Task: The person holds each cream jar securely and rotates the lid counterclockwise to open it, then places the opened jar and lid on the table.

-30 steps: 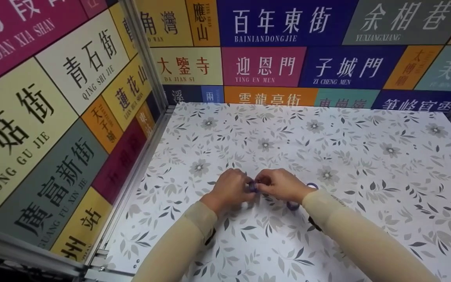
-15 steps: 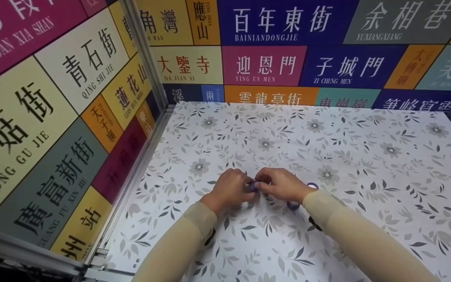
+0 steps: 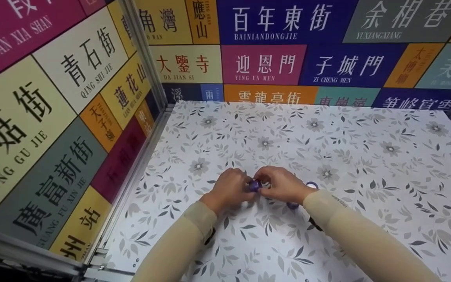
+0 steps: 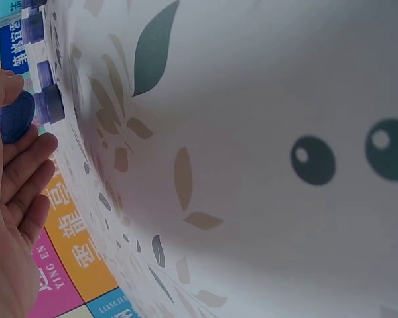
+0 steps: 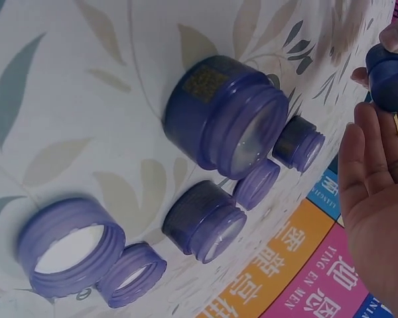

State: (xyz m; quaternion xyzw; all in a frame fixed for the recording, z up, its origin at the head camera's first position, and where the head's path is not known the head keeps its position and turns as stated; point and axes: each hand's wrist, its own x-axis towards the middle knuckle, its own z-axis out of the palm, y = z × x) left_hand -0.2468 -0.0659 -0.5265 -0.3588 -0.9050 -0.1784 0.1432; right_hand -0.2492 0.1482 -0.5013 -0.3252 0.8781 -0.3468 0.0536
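Note:
My left hand (image 3: 231, 190) and right hand (image 3: 282, 185) meet over the middle of the flowered table (image 3: 366, 156). Between their fingertips they pinch a small purple jar (image 3: 254, 185). In the right wrist view this small jar (image 5: 389, 76) sits at the tips of my right hand (image 5: 375, 199). The left wrist view shows its rounded purple end (image 4: 16, 116) against the fingers of my left hand (image 4: 13, 199). Whether its cap is on is hidden by the fingers.
Behind my right wrist lie several purple pieces: a large open jar (image 5: 229, 122), a medium jar (image 5: 204, 220), a small jar (image 5: 298, 142), a large lid (image 5: 69, 245) and smaller lids (image 5: 131, 273). Sign-covered walls (image 3: 53, 117) close the left and back.
Both hands stay in the same place. The small purple jar between the fingertips shows a little more than before.

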